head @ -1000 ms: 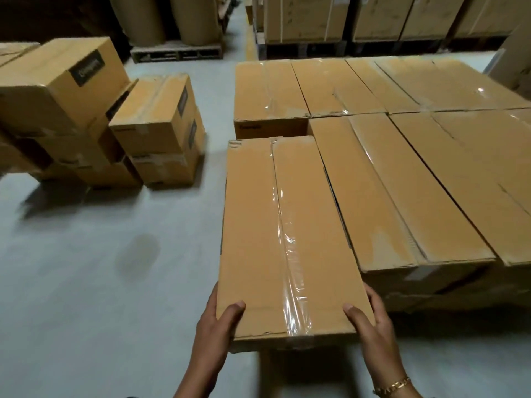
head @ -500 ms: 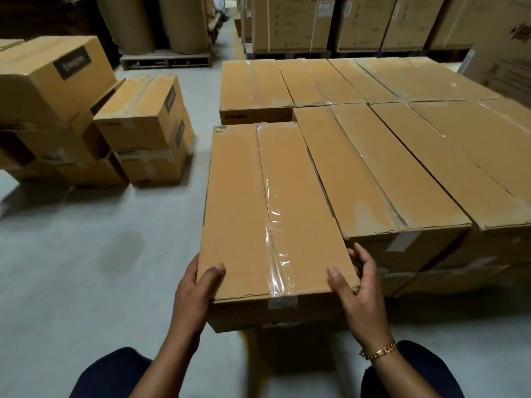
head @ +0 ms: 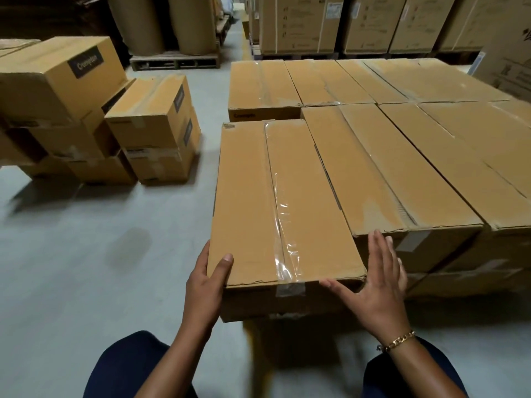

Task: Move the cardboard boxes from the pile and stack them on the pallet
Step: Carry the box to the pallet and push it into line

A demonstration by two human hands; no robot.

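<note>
Left hand (head: 204, 285) grips the box (head: 287, 202) corner; right hand (head: 376, 285) splayed alongside, fingers straight.

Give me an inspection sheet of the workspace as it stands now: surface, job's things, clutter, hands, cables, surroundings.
Surface: grey floor, bare between pile and stack.
Job's things: long box lies along the left side of the stack; the pile of taped boxes sits untidily at left; the pallet under the stack is hidden.
Clutter: nothing seen.
Grippers: left hand grips the long box's near left corner, thumb on top; right hand is open, fingers spread at the near right corner.
Cables: nothing seen.
Surroundings: brown rolls on a wooden pallet; tall cartons behind the stack.
</note>
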